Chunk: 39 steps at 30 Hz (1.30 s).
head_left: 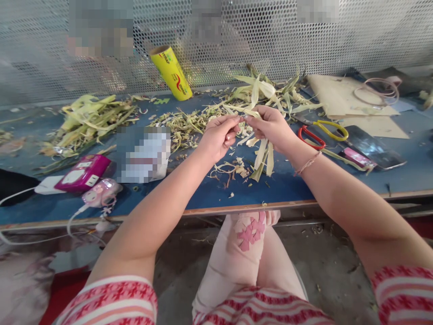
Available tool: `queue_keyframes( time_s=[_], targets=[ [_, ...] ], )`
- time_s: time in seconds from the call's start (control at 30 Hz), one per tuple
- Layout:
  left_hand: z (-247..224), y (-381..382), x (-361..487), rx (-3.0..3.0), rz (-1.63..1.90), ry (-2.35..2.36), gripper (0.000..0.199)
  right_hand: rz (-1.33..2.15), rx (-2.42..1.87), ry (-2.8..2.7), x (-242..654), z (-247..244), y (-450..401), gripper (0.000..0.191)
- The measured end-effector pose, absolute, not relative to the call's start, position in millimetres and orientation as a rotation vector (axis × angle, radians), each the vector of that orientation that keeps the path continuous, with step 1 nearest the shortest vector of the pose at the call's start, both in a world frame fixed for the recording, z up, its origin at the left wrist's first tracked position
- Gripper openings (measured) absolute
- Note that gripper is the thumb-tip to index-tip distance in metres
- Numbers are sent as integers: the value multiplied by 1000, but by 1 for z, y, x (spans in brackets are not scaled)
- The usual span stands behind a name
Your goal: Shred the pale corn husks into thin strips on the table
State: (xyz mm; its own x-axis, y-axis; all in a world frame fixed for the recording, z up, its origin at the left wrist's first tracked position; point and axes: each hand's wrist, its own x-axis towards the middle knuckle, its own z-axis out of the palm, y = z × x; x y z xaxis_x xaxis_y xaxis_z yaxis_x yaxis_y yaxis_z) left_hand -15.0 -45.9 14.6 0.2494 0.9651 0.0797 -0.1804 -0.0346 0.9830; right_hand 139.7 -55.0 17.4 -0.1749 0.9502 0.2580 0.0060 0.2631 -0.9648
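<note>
Above the blue table, my right hand (269, 126) is closed on pale corn husk strips (260, 158). Their loose ends hang below the palm, and another strip sticks out past the fingers at upper left. My left hand (221, 133) meets it fingertip to fingertip in a pinch. Whatever lies between the left finger and thumb is too small to make out. Behind both hands is a loose heap of husk scraps (184, 126), and longer husk leaves (267, 90) lie farther back. Curled shreds (237, 169) are scattered below the hands.
Scissors (314, 135) with red and yellow handles lie at right beside a phone (372, 146) and brown paper (348, 95). A yellow wrap roll (172, 74) leans against the perforated metal screen (253, 40). At left are a husk bundle (89, 119) and a purple power adapter (83, 172).
</note>
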Motion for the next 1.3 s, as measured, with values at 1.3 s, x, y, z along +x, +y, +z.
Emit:
queue_keyframes(
  time_s=[1.3],
  targets=[
    [5,-45,-13,1479,1133,911,9,1330,-951,-1312,139,25,-59,26]
  ],
)
